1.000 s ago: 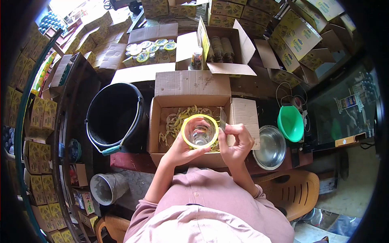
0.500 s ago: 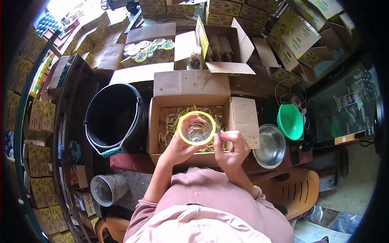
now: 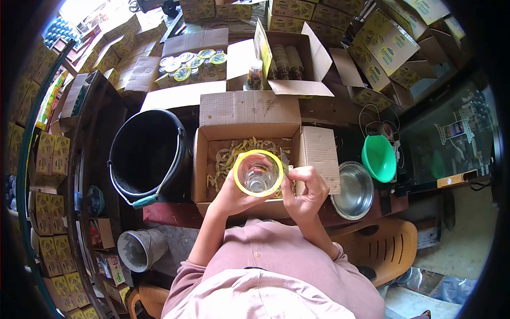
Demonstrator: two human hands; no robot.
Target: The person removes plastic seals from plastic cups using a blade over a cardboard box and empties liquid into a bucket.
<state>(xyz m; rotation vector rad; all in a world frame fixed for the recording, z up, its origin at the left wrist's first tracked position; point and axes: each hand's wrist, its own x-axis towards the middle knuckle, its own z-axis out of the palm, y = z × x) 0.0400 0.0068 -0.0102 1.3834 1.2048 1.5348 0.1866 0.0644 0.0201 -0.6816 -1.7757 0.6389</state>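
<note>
My left hand [image 3: 234, 192] is wrapped round a clear cup [image 3: 258, 181] with a yellow rim, its open end turned up towards me. At the cup's right side, my right hand [image 3: 305, 192] is closed in a pinch on a thin, greyish, blade-like strip [image 3: 285, 159]; its exact kind is unclear. The strip stands close against the yellow rim, and I cannot tell whether it touches. Beneath both hands is an open cardboard box [image 3: 249, 109], with many thin yellow-green shreds [image 3: 226, 159] scattered on its floor.
A black bucket [image 3: 119, 154] stands to the left; a steel bowl [image 3: 352, 191] and a green bowl [image 3: 379, 159] are at right. Behind are a carton of yellow-rimmed cups [image 3: 183, 73], a single cup [image 3: 254, 74] and a carton of stacked cups [image 3: 287, 61].
The cup has shifted slightly down and tilted a little, still in my left hand. My right hand stays pinched beside the rim. The view has moved slightly.
</note>
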